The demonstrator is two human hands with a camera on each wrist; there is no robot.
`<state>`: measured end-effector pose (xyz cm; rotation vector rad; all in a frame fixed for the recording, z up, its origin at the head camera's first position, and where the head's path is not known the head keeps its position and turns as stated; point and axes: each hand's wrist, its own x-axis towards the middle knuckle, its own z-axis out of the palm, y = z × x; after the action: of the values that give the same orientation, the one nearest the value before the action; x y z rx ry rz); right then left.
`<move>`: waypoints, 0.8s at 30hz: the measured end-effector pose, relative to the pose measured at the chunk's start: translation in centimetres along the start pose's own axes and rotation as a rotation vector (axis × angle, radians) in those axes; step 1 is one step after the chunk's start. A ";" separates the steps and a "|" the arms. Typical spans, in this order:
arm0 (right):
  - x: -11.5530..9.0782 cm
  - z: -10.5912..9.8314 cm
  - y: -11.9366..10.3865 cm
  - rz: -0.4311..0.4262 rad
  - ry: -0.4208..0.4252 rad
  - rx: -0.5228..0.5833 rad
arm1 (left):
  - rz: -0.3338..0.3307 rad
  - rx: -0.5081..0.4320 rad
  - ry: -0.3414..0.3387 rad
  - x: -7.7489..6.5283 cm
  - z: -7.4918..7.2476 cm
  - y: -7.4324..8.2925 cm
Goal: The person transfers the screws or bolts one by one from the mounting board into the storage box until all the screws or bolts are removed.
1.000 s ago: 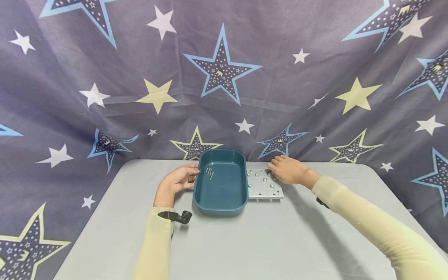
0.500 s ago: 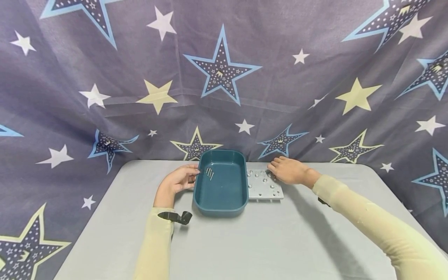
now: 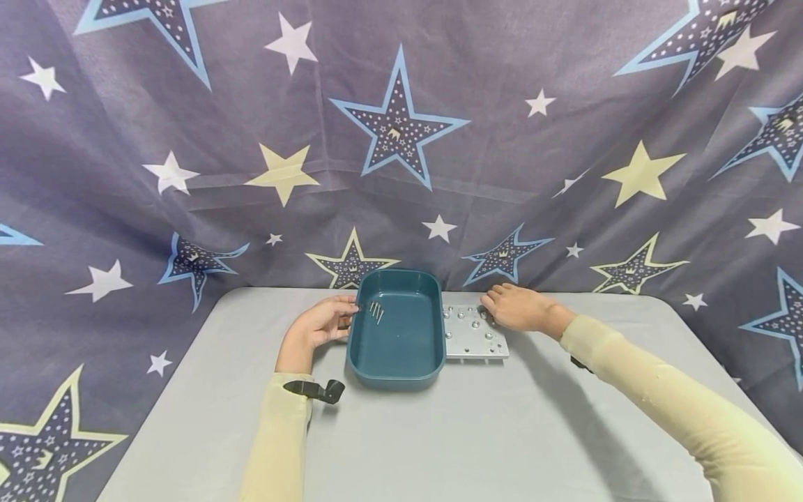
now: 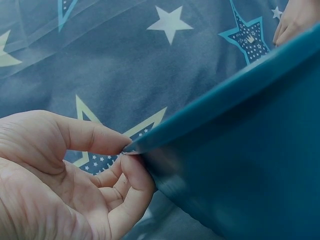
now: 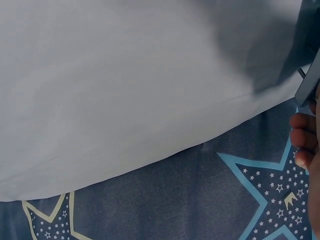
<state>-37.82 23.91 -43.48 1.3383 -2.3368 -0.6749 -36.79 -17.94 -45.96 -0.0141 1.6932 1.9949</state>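
A dark teal tray [image 3: 401, 348] sits on the table, with several slim metal screws [image 3: 377, 312] lying at its inner left. My left hand [image 3: 323, 322] pinches the tray's left rim between thumb and forefinger; the left wrist view shows the fingertips [image 4: 132, 160] at the rim up close. Beside the tray is a silver metal plate [image 3: 467, 341] with holes and bolt heads on top and short stems showing beneath. My right hand [image 3: 517, 307] is at the plate's far right corner, fingers bent down over it. I cannot tell what its hidden fingertips hold.
A pale grey cloth covers the table [image 3: 401, 446]. Right behind its far edge hangs a star-patterned curtain [image 3: 439, 174]. A black strap [image 3: 314, 389] with a small camera sits on the left sleeve. The plate touches or nearly meets the tray's right side.
The picture has shifted down very slightly. Both hands, the tray and the plate keep their places relative to each other.
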 end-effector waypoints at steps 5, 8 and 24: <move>0.0 0.0 0.1 0.005 0.019 -0.006 | 0.002 0.001 0.005 0.1 0.0 0.1; 0.1 0.0 0.2 0.004 0.035 -0.013 | 0.004 -0.001 0.007 0.0 0.0 0.2; 0.0 -0.1 -0.2 0.018 0.031 -0.008 | 0.002 -0.004 -0.001 0.0 0.0 -0.1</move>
<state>-37.59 23.78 -43.48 1.3131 -2.3167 -0.6521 -36.69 -17.90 -46.07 -0.0131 1.6892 1.9998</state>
